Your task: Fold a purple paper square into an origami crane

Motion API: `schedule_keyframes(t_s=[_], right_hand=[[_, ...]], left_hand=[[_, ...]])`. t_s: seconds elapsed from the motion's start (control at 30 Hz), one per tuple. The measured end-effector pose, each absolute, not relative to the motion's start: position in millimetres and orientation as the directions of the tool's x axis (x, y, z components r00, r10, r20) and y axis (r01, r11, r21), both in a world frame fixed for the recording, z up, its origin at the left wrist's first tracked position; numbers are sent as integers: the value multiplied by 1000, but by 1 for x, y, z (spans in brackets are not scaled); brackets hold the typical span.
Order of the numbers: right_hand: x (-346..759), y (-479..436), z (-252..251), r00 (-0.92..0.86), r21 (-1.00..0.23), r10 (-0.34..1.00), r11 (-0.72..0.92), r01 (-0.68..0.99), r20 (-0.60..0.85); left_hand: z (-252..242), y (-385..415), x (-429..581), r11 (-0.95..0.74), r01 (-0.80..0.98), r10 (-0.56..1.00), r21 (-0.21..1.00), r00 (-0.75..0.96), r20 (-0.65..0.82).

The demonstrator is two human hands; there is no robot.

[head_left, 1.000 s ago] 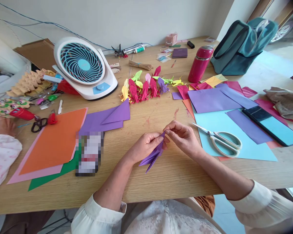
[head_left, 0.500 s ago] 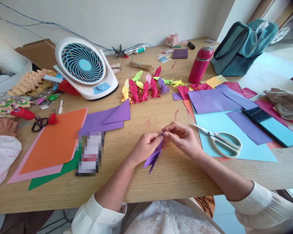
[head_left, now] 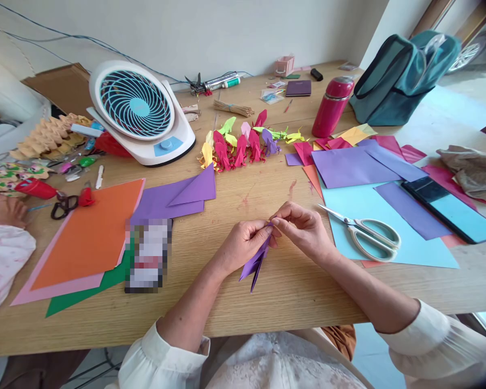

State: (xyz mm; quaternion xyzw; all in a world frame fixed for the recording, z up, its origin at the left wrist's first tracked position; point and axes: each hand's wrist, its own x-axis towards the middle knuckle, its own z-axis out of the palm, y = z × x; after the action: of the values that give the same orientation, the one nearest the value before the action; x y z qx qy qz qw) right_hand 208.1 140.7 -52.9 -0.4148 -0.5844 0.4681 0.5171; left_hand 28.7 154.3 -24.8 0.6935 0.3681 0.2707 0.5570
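Between my hands is a folded piece of purple paper, its pointed flaps hanging down toward the table's front edge. My left hand pinches its upper part between thumb and fingers. With thumb and forefinger my right hand pinches the narrow top tip, which the fingers mostly hide. To the right, scissors with pale handles lie on a light blue sheet. Beyond my hands sits a group of folded paper figures in red, yellow, green, pink and purple.
At the left stand a white fan and orange paper on pink and green sheets. Purple sheets and a pixelated item lie nearer. A red flask, teal bag and phone are rightward. Another person's hand rests far left.
The purple paper's lower flaps have shifted slightly right and closer together. Its top tip is now more covered by my fingers. Both hands keep nearly the same place.
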Motion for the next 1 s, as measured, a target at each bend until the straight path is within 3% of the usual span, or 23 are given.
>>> schedule_keyframes(t_s=[0.27, 0.53, 0.63, 0.83, 1.0], right_hand=[[209, 139, -46, -122, -968, 961, 250, 5, 248], [215, 140, -41, -65, -886, 893, 449, 115, 445], [215, 138, -36, -115, -833, 848, 530, 160, 518], [214, 134, -34, -257, -644, 708, 705, 297, 658], [212, 132, -43, -423, -453, 588, 806, 381, 689]], left_hand=[[-28, 154, 27, -89, 156, 790, 984, 613, -26], [-33, 163, 15, 28, 87, 643, 996, 761, -85], [-37, 165, 13, -60, 107, 634, 993, 772, -45], [-50, 170, 16, -433, 217, 694, 875, 699, 170], [-62, 170, 15, -512, 297, 688, 806, 704, 178]])
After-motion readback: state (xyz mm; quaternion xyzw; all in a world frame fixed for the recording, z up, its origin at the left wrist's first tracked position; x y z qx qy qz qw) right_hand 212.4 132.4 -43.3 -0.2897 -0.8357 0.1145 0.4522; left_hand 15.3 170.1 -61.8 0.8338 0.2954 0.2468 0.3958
